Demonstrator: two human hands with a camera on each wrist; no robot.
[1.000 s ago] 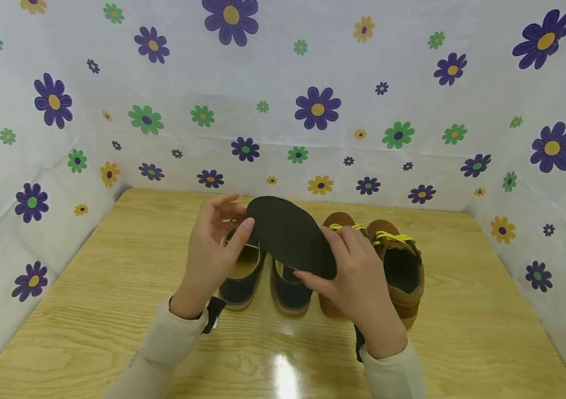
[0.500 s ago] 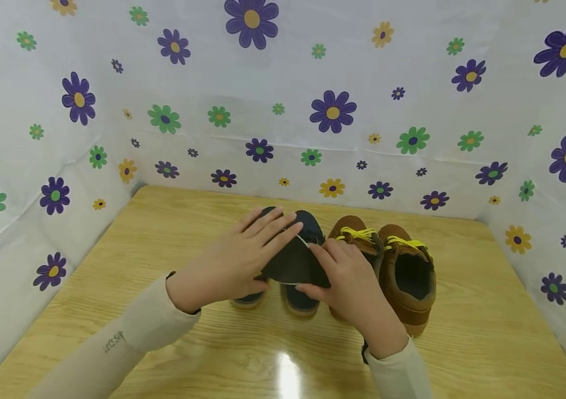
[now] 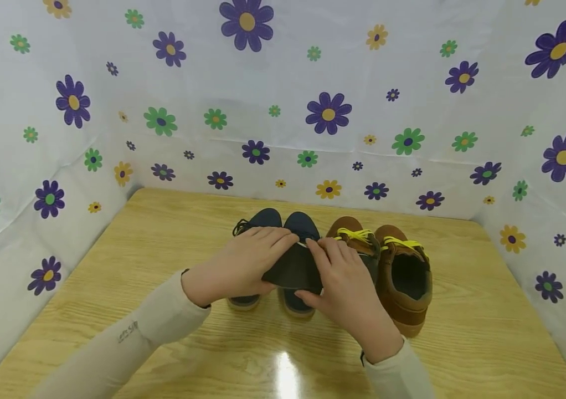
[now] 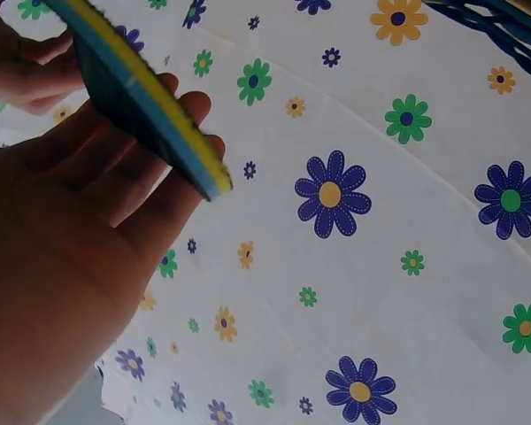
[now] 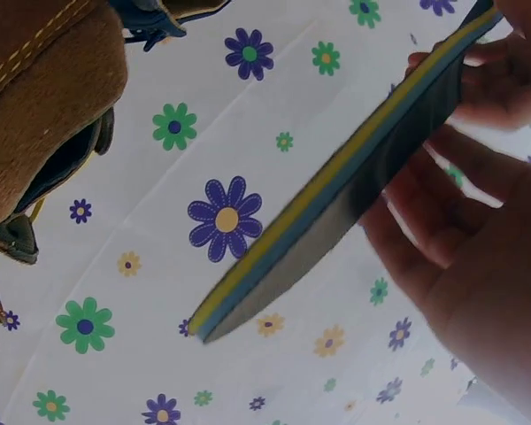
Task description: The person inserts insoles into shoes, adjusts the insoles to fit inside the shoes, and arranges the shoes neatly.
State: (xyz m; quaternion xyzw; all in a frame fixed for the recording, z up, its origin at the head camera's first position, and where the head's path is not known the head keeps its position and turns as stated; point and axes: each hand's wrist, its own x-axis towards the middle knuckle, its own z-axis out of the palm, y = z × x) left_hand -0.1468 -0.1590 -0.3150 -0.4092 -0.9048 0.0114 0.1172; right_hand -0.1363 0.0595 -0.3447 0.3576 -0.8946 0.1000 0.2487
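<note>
Both hands hold a thin shoe insole (image 3: 290, 267) above the shoes, its dark face toward the head camera. My left hand (image 3: 248, 260) grips its left end, fingers over the top edge and thumb low. Close by, my right hand (image 3: 345, 280) grips it farther right, and part of the insole sticks out beyond that hand. Yellow and blue layers show along the edge of the insole (image 4: 155, 102) in the left wrist view. In the right wrist view, one end of the insole (image 5: 327, 195) points down and left, free of the fingers.
Behind the hands stand two navy shoes (image 3: 300, 224), partly hidden. To the right sit two brown shoes (image 3: 415, 316) with yellow laces. All rest on a wooden table (image 3: 178, 216), enclosed by a white flower-print cloth (image 3: 188, 72).
My left hand has swung over the insole's end and now grips it with fingers on top. The insole has turned from slanting to nearly level, and now extends right past my right hand.
</note>
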